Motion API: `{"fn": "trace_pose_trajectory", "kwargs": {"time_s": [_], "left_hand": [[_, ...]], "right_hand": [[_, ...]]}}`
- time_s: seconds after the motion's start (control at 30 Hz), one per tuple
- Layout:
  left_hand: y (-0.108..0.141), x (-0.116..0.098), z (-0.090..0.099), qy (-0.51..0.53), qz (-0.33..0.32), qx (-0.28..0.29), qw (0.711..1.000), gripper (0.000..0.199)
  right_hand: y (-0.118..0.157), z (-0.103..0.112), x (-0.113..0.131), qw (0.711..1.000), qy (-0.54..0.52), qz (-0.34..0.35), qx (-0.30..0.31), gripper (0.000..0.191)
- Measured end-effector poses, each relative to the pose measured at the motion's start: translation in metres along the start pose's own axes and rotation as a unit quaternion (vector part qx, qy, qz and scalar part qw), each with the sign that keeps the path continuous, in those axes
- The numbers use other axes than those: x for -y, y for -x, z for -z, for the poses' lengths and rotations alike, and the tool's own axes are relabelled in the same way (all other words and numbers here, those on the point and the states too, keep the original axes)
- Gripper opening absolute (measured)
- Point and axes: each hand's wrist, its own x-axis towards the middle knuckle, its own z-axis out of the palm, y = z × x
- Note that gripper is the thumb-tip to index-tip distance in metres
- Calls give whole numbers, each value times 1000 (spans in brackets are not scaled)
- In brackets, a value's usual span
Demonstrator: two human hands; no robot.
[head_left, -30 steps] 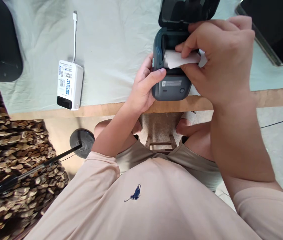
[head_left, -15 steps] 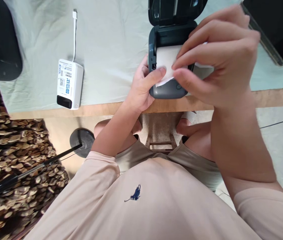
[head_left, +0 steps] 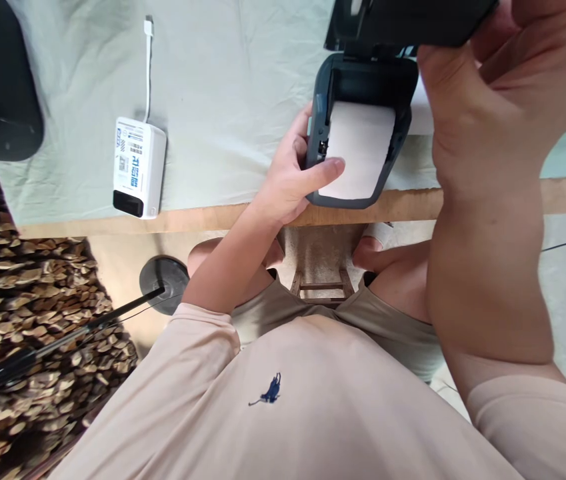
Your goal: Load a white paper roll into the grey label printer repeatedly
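A dark grey portable printer (head_left: 321,87) with its lid raised is at the table's front edge. White paper (head_left: 363,143) lies over its inside and reaches down across the front. My left hand (head_left: 295,170) is wrapped round the printer's left side, its thumb pressing on the paper. At the upper right, my right hand (head_left: 493,87) grips the right end of the black printer lid (head_left: 407,23); its fingertips are partly hidden behind the lid. Behind my right hand, part of a white sheet (head_left: 423,110) shows beside the printer.
A white power bank (head_left: 140,167) with a short white cable (head_left: 149,67) lies on the left of the cloth-covered table (head_left: 213,100). A black case (head_left: 0,80) stands at the far left. Below are a black stand (head_left: 163,283) and stacked firewood (head_left: 37,320).
My right hand has left the paper and moved up to the lid, which is now tilted further toward me. The printer has shifted right and turned slightly. The paper now lies flat over its front.
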Motion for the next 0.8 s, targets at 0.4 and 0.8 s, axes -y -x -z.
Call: {"fn": "trace_pose_trajectory", "kwargs": {"time_s": [0.4, 0.8], "left_hand": [[-3, 3, 2, 40, -8, -23, 999, 32], [2, 1, 4, 42, -11, -1, 999, 30]], "right_hand": [[9, 7, 7, 984, 132, 44, 115, 52], [8, 6, 0, 980, 143, 20, 137, 48]]}}
